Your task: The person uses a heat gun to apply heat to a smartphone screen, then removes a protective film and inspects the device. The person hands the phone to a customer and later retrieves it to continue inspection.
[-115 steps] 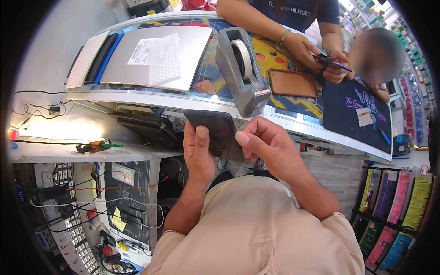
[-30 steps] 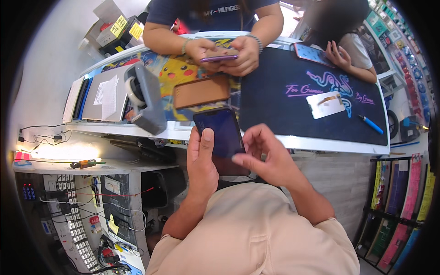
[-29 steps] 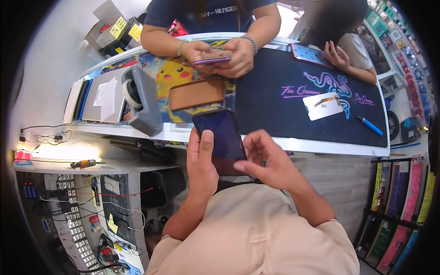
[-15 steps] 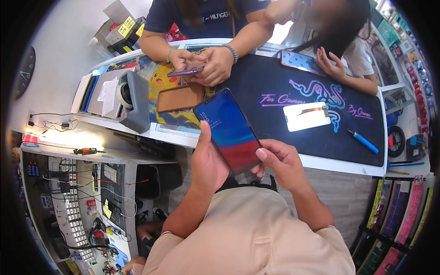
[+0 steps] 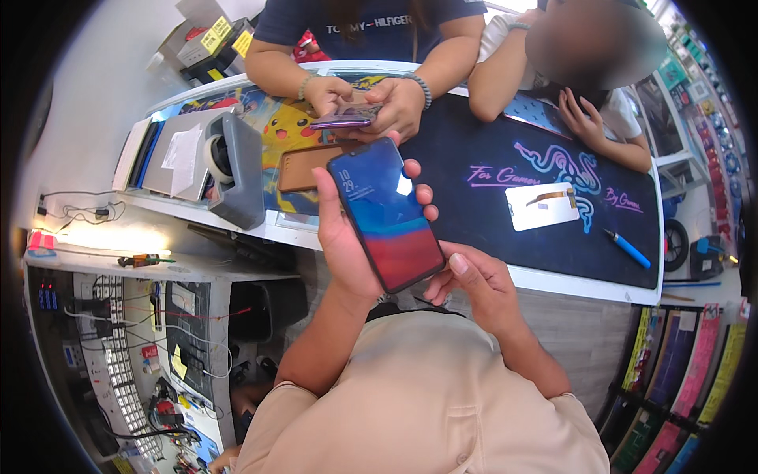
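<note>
A smartphone (image 5: 388, 225) with a lit blue-to-red screen is tilted up in front of me, over the counter's near edge. My left hand (image 5: 345, 249) is closed around it, thumb along the left edge and fingertips wrapped over the right edge. By the phone's lower right corner is my right hand (image 5: 483, 288), its fingers curled and the thumb close to the forefinger. Whatever lies between those fingers is too small to make out. Just beyond the phone's top lies a brown phone case (image 5: 304, 170).
Across the counter, one person holds a purple phone (image 5: 343, 122); another leans beside a phone (image 5: 537, 113). On the dark mat (image 5: 474, 229) lie a white display panel (image 5: 542, 209) with a flex cable and a blue pen-like tool (image 5: 629, 250). A grey tape dispenser (image 5: 241, 170) stands left.
My left fingers have come around the phone's right edge. The right thumb has come off the screen, and that hand sits lower beside the corner. The person opposite at right has shifted.
</note>
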A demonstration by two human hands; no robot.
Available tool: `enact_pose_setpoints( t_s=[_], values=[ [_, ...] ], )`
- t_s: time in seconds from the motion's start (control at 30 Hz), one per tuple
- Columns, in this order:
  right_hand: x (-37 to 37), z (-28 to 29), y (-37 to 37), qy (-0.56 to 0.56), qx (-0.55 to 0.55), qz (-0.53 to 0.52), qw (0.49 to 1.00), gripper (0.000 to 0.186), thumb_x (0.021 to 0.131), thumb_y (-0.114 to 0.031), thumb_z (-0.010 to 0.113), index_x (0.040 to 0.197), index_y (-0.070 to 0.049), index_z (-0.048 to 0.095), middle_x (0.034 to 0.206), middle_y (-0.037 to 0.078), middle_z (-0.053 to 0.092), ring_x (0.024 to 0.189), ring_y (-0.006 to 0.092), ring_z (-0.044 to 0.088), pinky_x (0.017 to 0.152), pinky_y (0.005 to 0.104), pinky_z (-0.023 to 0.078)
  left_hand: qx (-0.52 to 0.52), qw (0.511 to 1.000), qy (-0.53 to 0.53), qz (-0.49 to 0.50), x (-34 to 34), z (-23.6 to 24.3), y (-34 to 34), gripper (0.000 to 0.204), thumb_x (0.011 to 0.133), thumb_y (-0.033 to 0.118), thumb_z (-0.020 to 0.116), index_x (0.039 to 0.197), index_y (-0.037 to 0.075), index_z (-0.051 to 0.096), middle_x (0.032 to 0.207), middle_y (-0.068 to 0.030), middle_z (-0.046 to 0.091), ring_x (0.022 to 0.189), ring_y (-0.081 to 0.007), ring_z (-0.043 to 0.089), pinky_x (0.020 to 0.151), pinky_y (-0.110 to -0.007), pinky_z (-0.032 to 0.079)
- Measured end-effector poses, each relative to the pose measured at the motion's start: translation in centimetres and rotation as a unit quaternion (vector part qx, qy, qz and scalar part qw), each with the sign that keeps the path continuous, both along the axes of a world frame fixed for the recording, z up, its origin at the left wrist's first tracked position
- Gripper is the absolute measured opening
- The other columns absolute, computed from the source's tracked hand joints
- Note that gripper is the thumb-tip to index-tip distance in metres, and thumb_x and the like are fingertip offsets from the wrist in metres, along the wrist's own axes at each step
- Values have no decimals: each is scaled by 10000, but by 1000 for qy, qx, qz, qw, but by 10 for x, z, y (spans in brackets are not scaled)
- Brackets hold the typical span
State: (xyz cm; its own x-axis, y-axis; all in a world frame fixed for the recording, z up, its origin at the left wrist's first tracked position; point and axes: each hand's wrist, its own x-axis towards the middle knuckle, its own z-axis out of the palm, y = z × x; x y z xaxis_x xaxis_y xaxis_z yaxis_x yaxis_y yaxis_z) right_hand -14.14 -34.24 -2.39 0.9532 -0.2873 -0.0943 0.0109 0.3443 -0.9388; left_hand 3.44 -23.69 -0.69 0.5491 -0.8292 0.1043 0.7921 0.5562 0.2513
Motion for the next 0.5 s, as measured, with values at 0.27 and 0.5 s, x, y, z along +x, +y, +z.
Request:
enact_pose_setpoints(
  t_s=[0.27,0.5],
  values=[
    [0,15,9,-51,36,-10,998,420,1152,-213,469,1469,38,583,1091,123,753,900,164,711,797,309,594,-40,995,70,-54,10,2,-2,836,1078,706,341,1630,78,343,1350,-129,560,1106,-278,585,981,-466,519],
    [-9,24,4,-40,-45,-13,998,471,1143,-252,496,1463,88,557,1080,171,748,858,198,738,768,323,608,-46,984,141,-97,1,9,-10,805,1069,726,341,1622,142,378,1344,-125,558,1105,-282,571,942,-469,527]
  ],
)
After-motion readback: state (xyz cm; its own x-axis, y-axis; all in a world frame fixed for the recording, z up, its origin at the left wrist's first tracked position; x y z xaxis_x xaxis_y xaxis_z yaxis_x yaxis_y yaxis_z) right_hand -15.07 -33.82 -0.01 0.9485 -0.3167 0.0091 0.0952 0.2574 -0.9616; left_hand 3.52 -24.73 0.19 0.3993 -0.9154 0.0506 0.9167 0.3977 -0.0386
